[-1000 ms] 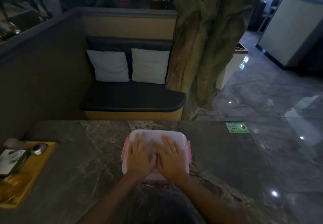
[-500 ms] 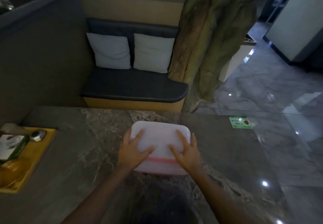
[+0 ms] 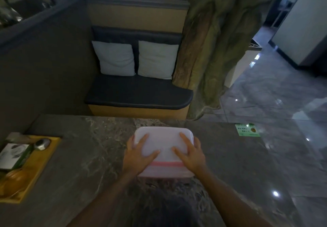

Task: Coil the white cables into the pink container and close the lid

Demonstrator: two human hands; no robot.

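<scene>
The pink container [image 3: 166, 171] is seen on the grey marble tabletop, near the middle of its near half, set square to the viewer. It is a rounded rectangular box of pale, translucent pink plastic. Its lid [image 3: 163, 138] is laid flat over the top and covers the whole opening; the lid is whitish pink with rounded corners. A brighter pink band is shown along the front edge where lid and body meet. No white cables can be made out through the plastic, as the light is dim.
</scene>
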